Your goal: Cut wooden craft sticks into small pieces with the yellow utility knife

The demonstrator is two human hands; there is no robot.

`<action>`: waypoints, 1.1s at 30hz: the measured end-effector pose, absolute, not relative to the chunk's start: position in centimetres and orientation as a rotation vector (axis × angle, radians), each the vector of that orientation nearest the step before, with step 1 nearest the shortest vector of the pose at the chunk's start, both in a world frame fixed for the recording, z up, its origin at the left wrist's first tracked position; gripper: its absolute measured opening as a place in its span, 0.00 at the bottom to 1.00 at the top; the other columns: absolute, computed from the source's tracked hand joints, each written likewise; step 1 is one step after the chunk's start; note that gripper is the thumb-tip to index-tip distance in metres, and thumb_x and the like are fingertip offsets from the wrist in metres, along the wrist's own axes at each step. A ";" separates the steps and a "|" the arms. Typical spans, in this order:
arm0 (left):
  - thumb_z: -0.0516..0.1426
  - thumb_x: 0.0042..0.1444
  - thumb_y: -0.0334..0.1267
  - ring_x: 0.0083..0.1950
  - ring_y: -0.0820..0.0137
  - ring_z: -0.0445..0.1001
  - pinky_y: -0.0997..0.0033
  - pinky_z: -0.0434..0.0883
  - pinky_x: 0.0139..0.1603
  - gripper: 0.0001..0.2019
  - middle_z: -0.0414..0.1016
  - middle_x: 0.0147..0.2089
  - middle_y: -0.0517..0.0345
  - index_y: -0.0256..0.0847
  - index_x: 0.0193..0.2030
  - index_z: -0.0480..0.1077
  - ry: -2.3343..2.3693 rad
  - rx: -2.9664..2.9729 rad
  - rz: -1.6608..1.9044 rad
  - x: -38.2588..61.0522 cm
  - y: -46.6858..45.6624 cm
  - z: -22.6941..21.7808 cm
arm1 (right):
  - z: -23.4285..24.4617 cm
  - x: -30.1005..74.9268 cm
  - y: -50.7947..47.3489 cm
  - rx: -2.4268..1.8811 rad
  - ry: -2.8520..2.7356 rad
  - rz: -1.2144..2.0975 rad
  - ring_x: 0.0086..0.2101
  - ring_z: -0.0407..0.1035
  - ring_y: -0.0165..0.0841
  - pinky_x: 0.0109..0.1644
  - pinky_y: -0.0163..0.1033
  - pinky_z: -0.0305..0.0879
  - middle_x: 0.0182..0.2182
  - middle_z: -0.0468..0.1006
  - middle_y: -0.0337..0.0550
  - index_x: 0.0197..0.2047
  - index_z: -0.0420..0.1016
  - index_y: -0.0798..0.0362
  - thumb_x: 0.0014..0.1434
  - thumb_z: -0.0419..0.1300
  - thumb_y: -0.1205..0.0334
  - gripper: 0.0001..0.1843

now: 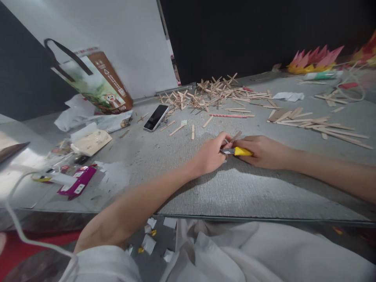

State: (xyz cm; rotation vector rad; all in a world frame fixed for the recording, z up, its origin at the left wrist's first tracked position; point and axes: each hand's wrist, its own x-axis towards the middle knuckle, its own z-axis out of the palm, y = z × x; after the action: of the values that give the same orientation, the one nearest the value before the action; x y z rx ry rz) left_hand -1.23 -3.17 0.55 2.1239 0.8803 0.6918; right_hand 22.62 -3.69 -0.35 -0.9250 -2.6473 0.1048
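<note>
The yellow cutter (243, 152) is over the surface (141, 168), right of the phone (156, 117) and on its near side, its long axis running roughly left to right and its blade pointing left. The right hand (266, 152) has its grip closed around the cutter's yellow body; the left hand (213, 153) has its grip pinched on 1 wooden stick (236, 136), which slants rightward and toward the far side. Just right of the phone lie a few loose sticks (193, 132); beyond and right of the phone spreads a heap of sticks (216, 95), with 1 slim red pencil (229, 116) on its near side. Farther right of the phone are another bunch of sticks (323, 125), a crumpled white tissue (289, 96), 1 green-and-white tube (320, 75) and a pink-and-yellow paper piece (315, 59). Left of the phone and a little beyond it stands a printed bag (98, 84), its contents hidden; a white plastic bag (70, 114) slumps by its foot, and what that holds cannot be made out. Left of the phone and nearer lies 1 purple box (82, 180), whose inside does not show.
</note>
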 end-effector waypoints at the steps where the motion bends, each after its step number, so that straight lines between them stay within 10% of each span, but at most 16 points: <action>1: 0.52 0.74 0.42 0.35 0.69 0.77 0.68 0.68 0.38 0.07 0.81 0.34 0.59 0.43 0.51 0.66 0.882 2.128 0.694 -1.2 -3.2 0.5 | -0.4 22.6 -3.7 -0.923 -2.648 0.107 0.35 0.78 0.41 0.38 0.40 0.63 0.38 0.84 0.48 0.51 0.76 0.51 0.70 0.58 0.58 0.11; 33: 0.51 0.74 0.43 0.34 0.69 0.78 0.68 0.68 0.38 0.07 0.81 0.34 0.60 0.44 0.50 0.66 0.889 2.130 0.685 -1.2 -3.3 0.8 | -0.3 22.6 -3.7 -0.915 -2.637 0.141 0.35 0.78 0.42 0.38 0.41 0.64 0.39 0.84 0.50 0.51 0.77 0.52 0.68 0.59 0.60 0.11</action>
State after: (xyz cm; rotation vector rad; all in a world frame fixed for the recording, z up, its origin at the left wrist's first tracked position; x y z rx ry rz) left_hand -1.18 -3.26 0.77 2.1296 0.8889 0.6846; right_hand 22.62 -3.69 -0.27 -0.9146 -2.6366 0.1415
